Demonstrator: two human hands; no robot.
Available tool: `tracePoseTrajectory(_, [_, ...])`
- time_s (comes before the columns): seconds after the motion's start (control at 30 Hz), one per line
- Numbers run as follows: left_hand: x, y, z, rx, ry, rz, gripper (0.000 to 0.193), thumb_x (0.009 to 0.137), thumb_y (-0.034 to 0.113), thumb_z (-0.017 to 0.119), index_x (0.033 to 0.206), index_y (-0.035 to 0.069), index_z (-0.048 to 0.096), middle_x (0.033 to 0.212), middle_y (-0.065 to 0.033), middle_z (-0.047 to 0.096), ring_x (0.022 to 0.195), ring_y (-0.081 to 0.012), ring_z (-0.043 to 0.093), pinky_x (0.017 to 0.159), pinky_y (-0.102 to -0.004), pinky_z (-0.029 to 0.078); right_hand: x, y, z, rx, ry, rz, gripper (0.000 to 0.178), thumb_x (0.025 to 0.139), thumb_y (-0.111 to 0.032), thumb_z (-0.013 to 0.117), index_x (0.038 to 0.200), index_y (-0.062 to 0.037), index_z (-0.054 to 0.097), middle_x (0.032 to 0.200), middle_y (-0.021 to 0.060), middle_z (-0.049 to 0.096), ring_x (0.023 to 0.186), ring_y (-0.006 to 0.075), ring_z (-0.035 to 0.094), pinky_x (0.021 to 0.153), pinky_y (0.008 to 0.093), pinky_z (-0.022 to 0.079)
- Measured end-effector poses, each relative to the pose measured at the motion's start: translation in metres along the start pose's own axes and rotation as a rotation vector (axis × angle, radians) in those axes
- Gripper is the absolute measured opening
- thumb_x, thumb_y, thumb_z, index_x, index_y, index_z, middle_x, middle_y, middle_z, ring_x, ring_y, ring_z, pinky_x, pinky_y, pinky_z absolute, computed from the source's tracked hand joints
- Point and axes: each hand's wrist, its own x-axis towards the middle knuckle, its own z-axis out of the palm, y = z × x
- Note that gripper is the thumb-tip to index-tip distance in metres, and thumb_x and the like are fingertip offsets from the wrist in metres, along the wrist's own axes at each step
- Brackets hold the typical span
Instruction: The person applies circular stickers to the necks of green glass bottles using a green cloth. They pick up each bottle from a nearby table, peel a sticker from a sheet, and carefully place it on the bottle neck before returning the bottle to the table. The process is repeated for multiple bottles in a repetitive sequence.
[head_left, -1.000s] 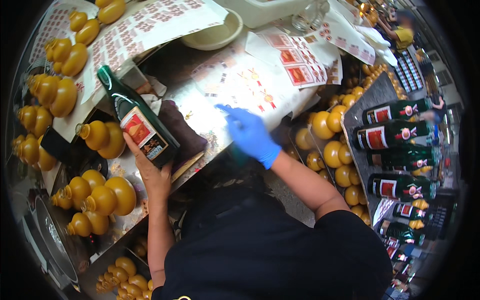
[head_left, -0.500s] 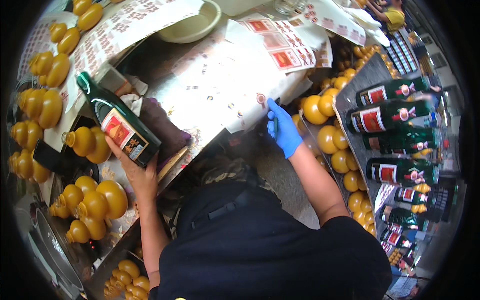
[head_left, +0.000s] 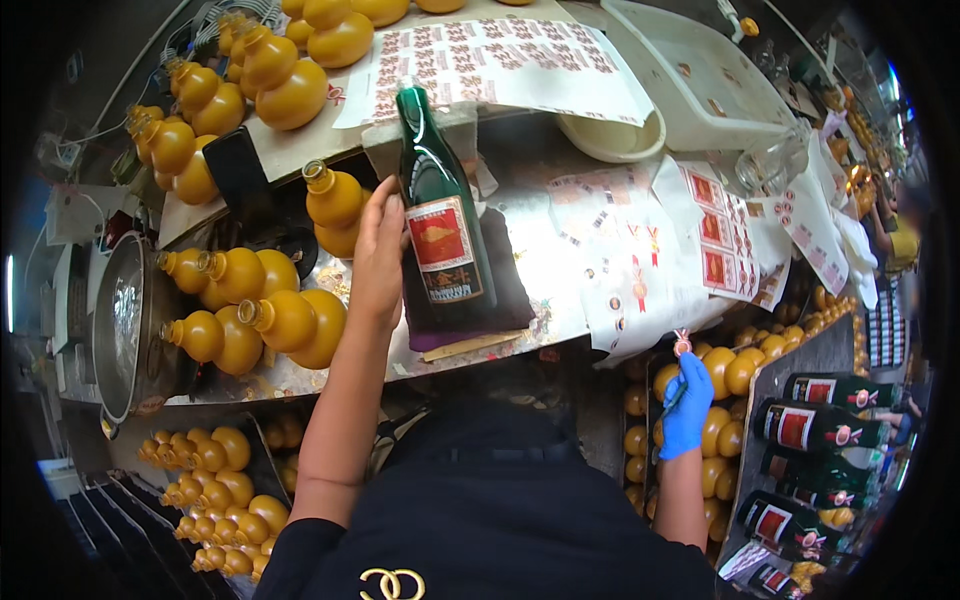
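Observation:
A dark green glass bottle (head_left: 430,165) with a red and black front label (head_left: 442,240) leans back on a dark cushion (head_left: 508,290), its neck pointing away from me. My bare left hand (head_left: 378,250) holds it along its left side, with the fingers partly behind the glass. Off to the right, my right hand (head_left: 687,400) wears a blue glove. A small ribbon-shaped medal sticker (head_left: 682,342) is at its fingertips, and a slim dark tool lies against the palm. Label sheets (head_left: 640,315) lie on the table between my hands.
Orange gourd-shaped bottles (head_left: 315,320) crowd the left side, and more fill a bin at the right (head_left: 740,370). Labelled green bottles (head_left: 800,425) lie on a board at far right. A pale bowl (head_left: 630,135) and a white tub (head_left: 700,90) stand behind.
The medal sticker has come off the sheet with my gloved hand, which has drawn back. The green bottle now rests on the cushion instead of tilting at its left. The view has swung left.

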Motion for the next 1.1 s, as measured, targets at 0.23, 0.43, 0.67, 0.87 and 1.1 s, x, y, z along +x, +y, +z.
tracePoseTrajectory(0.23, [0.042, 0.004, 0.003, -0.327, -0.203, -0.227, 0.037, 0.097, 0.033, 0.052, 0.122, 0.005, 0.052, 0.103, -0.0094, 0.066, 0.089, -0.0176, 0.067, 0.08, -0.0337, 0.057, -0.019, -0.075, 0.119, 0.094, -0.583, 0.276, 0.033, 0.097, -0.02, 0.049, 0.124, -0.0012, 0.055, 0.059, -0.0053, 0.038, 0.038, 0.0059, 0.037, 0.037, 0.0209, 0.027])
tracePoseTrajectory(0.43, [0.043, -0.004, 0.011, -0.251, -0.067, -0.133, 0.033, 0.095, 0.031, 0.056, 0.115, 0.005, 0.052, 0.104, -0.0093, 0.064, 0.092, -0.018, 0.066, 0.083, -0.0331, 0.055, -0.031, -0.114, 0.251, 0.051, -1.323, 0.348, 0.048, 0.095, -0.016, 0.042, 0.141, -0.0005, 0.039, 0.058, -0.002, 0.044, 0.039, 0.0063, 0.036, 0.039, 0.0177, 0.032])
tracePoseTrajectory(0.67, [0.04, 0.018, 0.013, -0.401, -0.109, -0.119, 0.042, 0.1, 0.04, 0.045, 0.125, 0.007, 0.05, 0.114, -0.0047, 0.06, 0.102, -0.0152, 0.059, 0.092, -0.0308, 0.046, -0.019, -0.106, 0.319, 0.044, -1.434, 0.471, 0.047, 0.096, -0.012, 0.038, 0.14, 0.0019, 0.037, 0.064, 0.0006, 0.048, 0.042, 0.0083, 0.04, 0.043, 0.0187, 0.033])
tracePoseTrajectory(0.87, [0.055, 0.011, 0.024, -0.3, 0.056, -0.062, 0.049, 0.089, 0.027, 0.067, 0.119, -0.002, 0.042, 0.11, -0.0117, 0.057, 0.098, -0.0143, 0.056, 0.087, -0.0286, 0.047, -0.031, -0.112, 0.312, -0.086, -1.389, 0.391, 0.049, 0.094, -0.017, 0.042, 0.14, 0.0004, 0.04, 0.067, 0.0023, 0.055, 0.042, 0.0067, 0.044, 0.042, 0.0179, 0.034])
tracePoseTrajectory(1.1, [0.054, 0.008, 0.016, -0.304, -0.011, -0.117, 0.055, 0.087, 0.023, 0.069, 0.126, -0.002, 0.039, 0.114, -0.0116, 0.055, 0.104, -0.0146, 0.054, 0.091, -0.0293, 0.045, -0.007, -0.109, 0.311, -0.401, -1.248, -0.519, 0.039, 0.093, -0.01, 0.048, 0.13, -0.0052, 0.056, 0.071, 0.0043, 0.063, 0.056, 0.009, 0.057, 0.052, 0.0232, 0.045])
